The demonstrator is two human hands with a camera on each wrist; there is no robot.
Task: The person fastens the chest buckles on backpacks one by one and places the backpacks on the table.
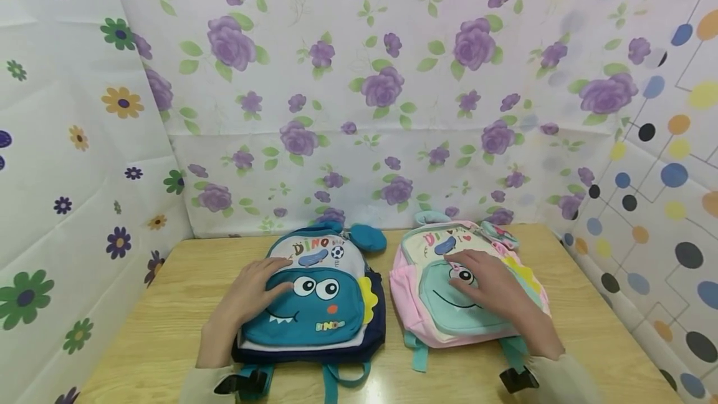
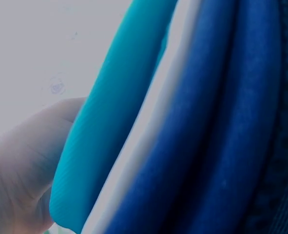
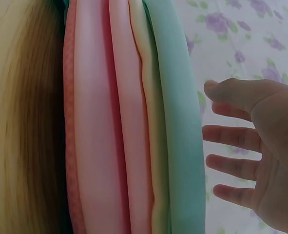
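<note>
A blue and white child's backpack (image 1: 314,304) with a dinosaur face lies front up on the table, left of centre. My left hand (image 1: 255,292) is over its left side, fingers extended; in the left wrist view the bag's side hides the fingertips. To the right lies a pink and mint dinosaur backpack (image 1: 449,304). Above its face pocket hovers my right hand (image 1: 496,282), its fingers straight and spread. The right wrist view shows that hand (image 3: 275,146) apart from the mint pocket (image 3: 182,126), holding nothing.
Both bags lie on a wooden table (image 1: 162,304). Behind it hangs a purple-flowered sheet (image 1: 359,161), with patterned sheets at left and right. A small blue pouch (image 1: 368,238) sits by the blue bag's top. Straps (image 1: 331,385) trail toward the front edge.
</note>
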